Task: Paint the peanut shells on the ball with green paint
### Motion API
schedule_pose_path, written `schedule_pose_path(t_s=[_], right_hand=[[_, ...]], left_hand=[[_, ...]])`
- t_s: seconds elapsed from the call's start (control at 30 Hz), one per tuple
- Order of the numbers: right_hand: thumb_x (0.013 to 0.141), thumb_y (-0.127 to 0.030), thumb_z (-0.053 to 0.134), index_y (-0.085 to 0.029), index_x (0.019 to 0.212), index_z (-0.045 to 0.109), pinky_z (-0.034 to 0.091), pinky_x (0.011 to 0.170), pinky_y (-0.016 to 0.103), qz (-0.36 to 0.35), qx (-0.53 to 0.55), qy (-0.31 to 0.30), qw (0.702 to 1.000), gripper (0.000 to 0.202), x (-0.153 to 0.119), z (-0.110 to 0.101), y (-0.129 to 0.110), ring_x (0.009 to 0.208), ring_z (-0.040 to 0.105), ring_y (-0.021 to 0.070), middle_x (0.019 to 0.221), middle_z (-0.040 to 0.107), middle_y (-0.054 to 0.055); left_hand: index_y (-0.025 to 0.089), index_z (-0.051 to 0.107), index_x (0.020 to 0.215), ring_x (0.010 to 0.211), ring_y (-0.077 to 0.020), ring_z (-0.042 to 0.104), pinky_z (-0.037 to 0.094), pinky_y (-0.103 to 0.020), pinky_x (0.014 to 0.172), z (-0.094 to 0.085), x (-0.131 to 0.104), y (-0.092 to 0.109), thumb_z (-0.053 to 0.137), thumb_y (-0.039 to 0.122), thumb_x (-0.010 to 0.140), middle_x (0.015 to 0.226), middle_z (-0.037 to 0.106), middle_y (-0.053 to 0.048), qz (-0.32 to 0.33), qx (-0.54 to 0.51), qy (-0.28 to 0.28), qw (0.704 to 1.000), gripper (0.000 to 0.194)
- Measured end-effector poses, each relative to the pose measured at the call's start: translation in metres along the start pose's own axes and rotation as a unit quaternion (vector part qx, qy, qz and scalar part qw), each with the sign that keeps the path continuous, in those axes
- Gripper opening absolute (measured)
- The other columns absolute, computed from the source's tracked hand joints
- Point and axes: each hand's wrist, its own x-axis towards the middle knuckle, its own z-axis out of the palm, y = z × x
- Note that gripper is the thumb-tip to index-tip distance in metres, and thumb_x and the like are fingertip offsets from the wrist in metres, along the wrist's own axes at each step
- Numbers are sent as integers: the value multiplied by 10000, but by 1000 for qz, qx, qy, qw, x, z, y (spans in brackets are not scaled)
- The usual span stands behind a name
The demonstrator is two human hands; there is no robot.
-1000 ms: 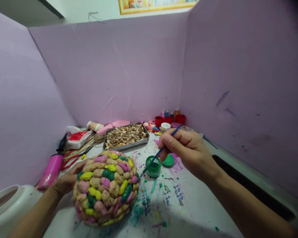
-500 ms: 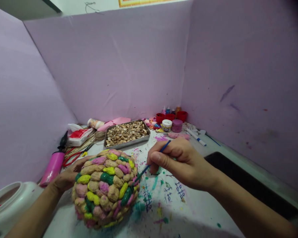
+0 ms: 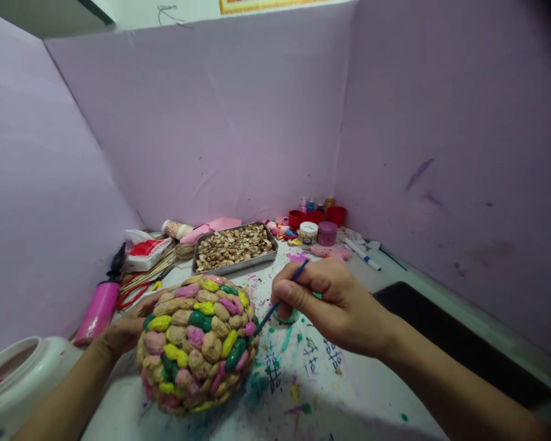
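A round piece covered in peanut shells (image 3: 197,346), some painted green, yellow and pink and others bare tan, fills the lower middle. My left hand (image 3: 131,321) grips it from the left, with the fingertips hidden behind it. My right hand (image 3: 319,300) pinches a thin blue paintbrush (image 3: 300,269), slanted down to the left. The brush tip is at the right side of the shells, by a green-painted one; whether it touches I cannot tell. Partly hidden under my right hand is a small pot of green paint (image 3: 290,317).
A metal tray (image 3: 236,266) of peanut shells stands behind. Paint jars (image 3: 308,233) and red cups (image 3: 336,215) are at the back right. Red-handled scissors (image 3: 133,294), a pink pump (image 3: 97,313) and a white tub (image 3: 41,373) lie left. A black flat object (image 3: 459,343) is right.
The shell-covered piece has turned and shifted slightly right and up in my left hand. The brush tip has moved off the lower green shell, up and right to the piece's edge.
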Motion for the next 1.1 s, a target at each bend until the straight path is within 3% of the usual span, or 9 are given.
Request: schedule_pose_path(t_s=[0.17, 0.3, 0.53, 0.73, 0.97, 1.1], right_hand=[[885, -243, 442, -155, 633, 594, 447, 491, 233, -13, -20, 21, 1000, 307, 1, 2, 2, 532, 601, 127, 602, 656, 49], [881, -229, 458, -163, 634, 592, 456, 503, 233, -33, -26, 46, 998, 289, 0, 2, 3, 533, 602, 121, 595, 651, 36], [895, -245, 482, -171, 686, 617, 438, 476, 229, -34, -32, 175, 983, 259, -1, 2, 4, 501, 579, 108, 584, 650, 11], [895, -253, 472, -164, 666, 616, 442, 487, 233, -31, -19, 139, 990, 285, 1, 5, 6, 510, 590, 111, 578, 650, 15], [888, -308, 506, -167, 676, 626, 449, 481, 229, 18, -25, 188, 982, 281, 2, -9, 7, 506, 585, 115, 565, 647, 15], [882, -305, 506, -159, 654, 633, 452, 484, 228, 27, -33, 161, 986, 299, 4, -10, 9, 516, 593, 117, 573, 655, 24]], left_hand=[[245, 734, 999, 836, -195, 696, 550, -224, 737, -3, -1, -1, 715, 34, 630, 944, 760, 4, 3, 30, 29, 999, 426], [246, 714, 1061, 747, -227, 713, 568, -288, 726, -1, -1, -1, 746, 117, 644, 871, 766, -12, -2, 37, 46, 998, 438], [241, 699, 1086, 795, -264, 715, 563, -327, 780, -1, 1, -5, 754, 92, 579, 909, 762, -26, -4, 41, 67, 997, 532], [224, 652, 1175, 839, -284, 711, 543, -365, 847, 1, 1, -5, 711, 114, 622, 913, 763, -48, -9, 34, 66, 997, 567], [209, 589, 1254, 874, -291, 699, 555, -345, 816, 3, 4, -7, 729, 118, 594, 944, 759, -48, 4, 35, 55, 998, 680], [220, 654, 1169, 912, -288, 691, 552, -319, 827, 0, 3, -8, 739, 151, 605, 899, 765, -33, 11, 35, 56, 998, 574]])
